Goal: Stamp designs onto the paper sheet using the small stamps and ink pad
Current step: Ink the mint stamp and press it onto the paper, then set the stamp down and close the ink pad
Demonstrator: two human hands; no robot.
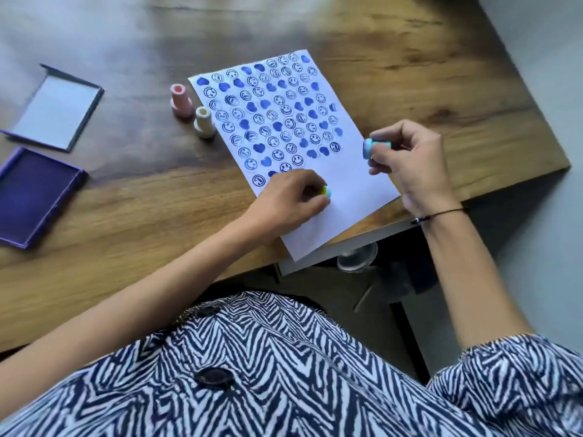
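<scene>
A white paper sheet (353,184) lies tilted on the wooden table, covered over its upper part with several blue hearts, smiley faces and phone marks. My left hand (290,200) is shut on a small yellow-green stamp (421,191) with a light blue face, held low over the sheet's blank lower part. My right hand (410,162) grips a blue stamp (373,147) sideways above the sheet's right edge, its round face turned left. The open purple ink pad (34,193) sits at the far left.
A pink stamp (180,100) and a cream stamp (204,122) stand upright just left of the sheet. The ink pad's lid (56,110) lies open behind the pad. The table's front edge (473,197) runs close under my right wrist.
</scene>
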